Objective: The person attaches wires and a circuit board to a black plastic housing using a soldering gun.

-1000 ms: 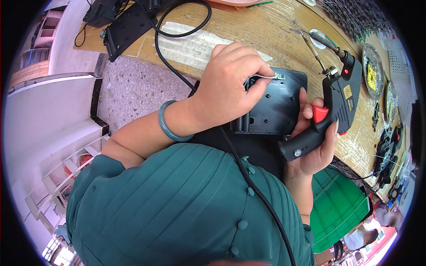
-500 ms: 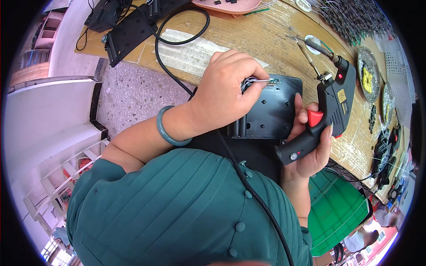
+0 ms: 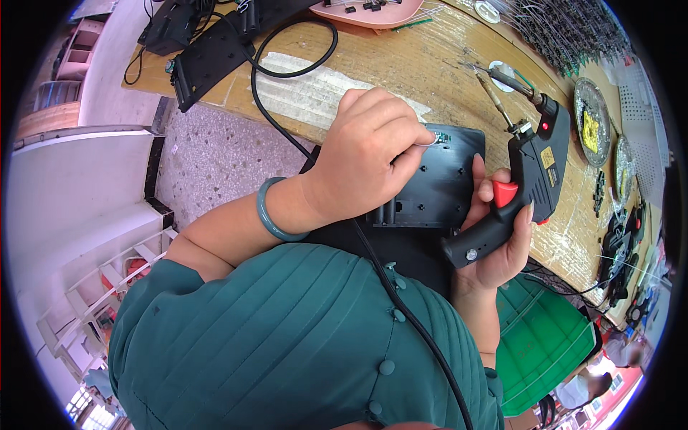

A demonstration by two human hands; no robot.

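My left hand [image 3: 376, 154], a bracelet round its wrist, pinches thin wires [image 3: 426, 144] between thumb and forefinger. Their tips meet the edge of a small green circuit board [image 3: 443, 137] at the top of a black plastic panel [image 3: 441, 179]; whether they touch its pads is too small to tell. My right hand [image 3: 502, 251] grips a black soldering gun [image 3: 532, 168] with a red trigger and a lit red lamp. The gun's metal tips point up and away, apart from the board. Fingers of the right hand also rest by the panel's right edge.
A black cable [image 3: 287, 136] loops across the wooden table [image 3: 401, 57]. Black housings [image 3: 208, 61] lie far left, beside a pink tray [image 3: 369, 14] of small parts. Right of the gun are a metal dish with a yellow sponge [image 3: 591, 132] and bundled wires [image 3: 566, 32]. A green crate [image 3: 545, 344] stands below.
My left fingers have shifted slightly and more of the wires is now hidden behind them. The soldering gun and panel have moved a little left.
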